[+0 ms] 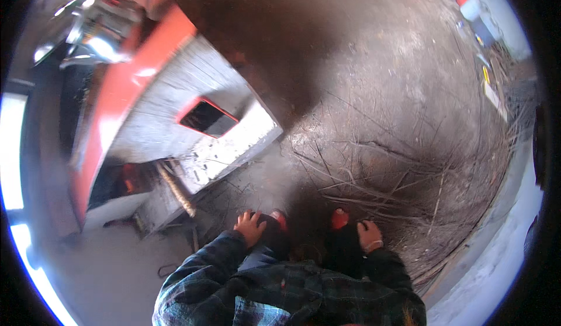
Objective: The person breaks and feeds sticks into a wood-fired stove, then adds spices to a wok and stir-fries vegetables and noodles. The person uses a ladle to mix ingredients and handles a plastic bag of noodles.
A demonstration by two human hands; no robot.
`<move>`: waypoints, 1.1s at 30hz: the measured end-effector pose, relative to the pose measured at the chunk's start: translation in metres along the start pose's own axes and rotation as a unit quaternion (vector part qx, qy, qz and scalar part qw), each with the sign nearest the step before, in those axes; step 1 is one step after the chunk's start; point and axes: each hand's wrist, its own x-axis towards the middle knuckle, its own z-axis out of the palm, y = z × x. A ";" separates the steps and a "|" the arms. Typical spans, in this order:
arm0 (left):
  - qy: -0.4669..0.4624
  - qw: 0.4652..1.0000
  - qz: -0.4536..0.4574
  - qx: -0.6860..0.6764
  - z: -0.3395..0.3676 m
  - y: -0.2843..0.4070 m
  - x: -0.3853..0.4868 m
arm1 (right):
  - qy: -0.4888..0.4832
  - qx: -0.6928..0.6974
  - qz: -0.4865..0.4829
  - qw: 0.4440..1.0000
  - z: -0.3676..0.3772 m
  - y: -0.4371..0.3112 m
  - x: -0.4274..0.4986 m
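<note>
My left hand point(250, 228) rests on my left knee with its fingers spread, holding nothing. On my other knee lies my right hand point(370, 234), its fingers a little apart and nothing in them. Ahead and to the left is a grey slab-topped hearth or stove point(149, 128). A smartphone in a red case point(208, 117) lies on that slab, dark screen upward. From a dark opening with a reddish glow point(128, 179) a wooden stick point(175, 189) pokes out towards my left hand, apart from it.
A curved red panel point(127, 80) borders the slab, with blurred shiny metalware point(105, 32) at its far end. Thin twigs and branches point(372, 190) litter the dirt floor ahead and right. Several containers point(473, 10) and more sticks point(504, 67) stand along the right wall.
</note>
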 end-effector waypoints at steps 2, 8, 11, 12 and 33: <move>-0.050 0.994 -0.064 0.068 -0.004 0.024 -0.044 | 0.076 -0.133 -0.093 0.984 -0.002 -0.006 -0.026; -0.288 0.953 0.089 0.042 -0.083 0.102 -0.171 | 0.082 -0.118 -0.257 0.956 -0.076 0.020 -0.171; -0.240 0.930 0.277 0.037 -0.145 0.164 -0.162 | -0.100 0.026 -0.097 0.990 -0.151 0.020 -0.172; -0.204 0.921 0.330 0.027 -0.163 0.186 -0.152 | -0.124 0.064 -0.067 0.988 -0.175 0.016 -0.167; 0.029 0.749 0.647 0.139 -0.343 0.425 0.146 | -0.332 0.385 -0.132 0.851 -0.425 -0.302 0.077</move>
